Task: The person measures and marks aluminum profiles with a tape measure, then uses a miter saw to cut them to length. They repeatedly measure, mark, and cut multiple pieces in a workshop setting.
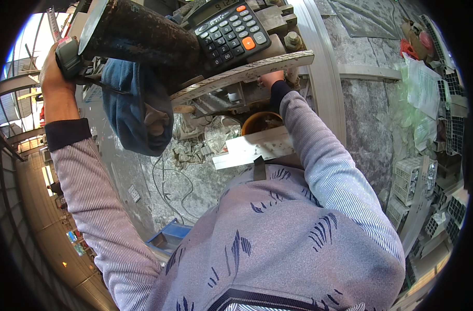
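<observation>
The left hand [54, 70] is raised, its fingers wrapped around a grey-green handle [69, 56] at the end of a dark, grimy metal cylinder [138, 33]. The right hand [270, 79] is tucked under a worn pale bench edge [247, 72]; its fingers cannot be made out. A black calculator [231, 33] lies just above them. Any cut or clamping cannot be judged as done.

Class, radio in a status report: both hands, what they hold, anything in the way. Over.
Left hand raised, gripping grey-green handle. Right hand reaching under pale metal shelf edge, grasp hidden. Black calculator above, blue cloth hanging between.

Grey stone floor [371, 109]: rags [195, 150], cable [169, 186], blue tray [169, 238]
</observation>
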Available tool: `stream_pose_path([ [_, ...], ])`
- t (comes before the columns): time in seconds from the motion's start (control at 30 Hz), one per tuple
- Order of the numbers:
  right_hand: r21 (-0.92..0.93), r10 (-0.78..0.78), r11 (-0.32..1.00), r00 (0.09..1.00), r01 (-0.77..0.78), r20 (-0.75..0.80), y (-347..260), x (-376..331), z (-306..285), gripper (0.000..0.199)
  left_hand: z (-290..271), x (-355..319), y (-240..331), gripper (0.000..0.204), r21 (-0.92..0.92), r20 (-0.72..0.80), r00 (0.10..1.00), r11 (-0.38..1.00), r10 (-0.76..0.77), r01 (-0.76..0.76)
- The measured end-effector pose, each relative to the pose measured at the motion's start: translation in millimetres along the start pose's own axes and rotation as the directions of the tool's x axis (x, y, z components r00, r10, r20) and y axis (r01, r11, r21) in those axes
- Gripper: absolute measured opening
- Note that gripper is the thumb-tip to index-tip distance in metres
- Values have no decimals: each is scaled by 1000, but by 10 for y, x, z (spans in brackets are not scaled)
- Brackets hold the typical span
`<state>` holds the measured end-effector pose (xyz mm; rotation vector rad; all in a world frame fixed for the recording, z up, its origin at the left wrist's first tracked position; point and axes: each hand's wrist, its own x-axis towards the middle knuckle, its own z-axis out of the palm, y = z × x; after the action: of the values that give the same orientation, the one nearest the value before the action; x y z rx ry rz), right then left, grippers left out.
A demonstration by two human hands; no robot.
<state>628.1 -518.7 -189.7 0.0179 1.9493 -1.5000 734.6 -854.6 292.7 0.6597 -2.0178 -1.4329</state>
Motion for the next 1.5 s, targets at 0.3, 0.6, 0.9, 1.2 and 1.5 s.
stream_pose_path([
  [0.3,-919,-469,302,879,253,87,162,39,74,34,60,-54,24,31,-34,-17,1000,999,21,-21],
  [0.6,-774,-178,512,928,372,327,433,299,-156,36,100,-76,26,37,46,-42,997,997,-64,66],
  [0.9,-68,-80,993,984,92,156,1003,832,-426,26,587,-349,-101,40,960,-52,890,268,454,-80],
  [1.2,337,220,888,932,-313,288,634,842,-599,30,779,-787,321,31,194,-474,880,979,37,64],
  [1.5,278,304,898,938,-341,168,343,641,-404,38,777,-773,299,29,197,-466,885,975,1,103],
])
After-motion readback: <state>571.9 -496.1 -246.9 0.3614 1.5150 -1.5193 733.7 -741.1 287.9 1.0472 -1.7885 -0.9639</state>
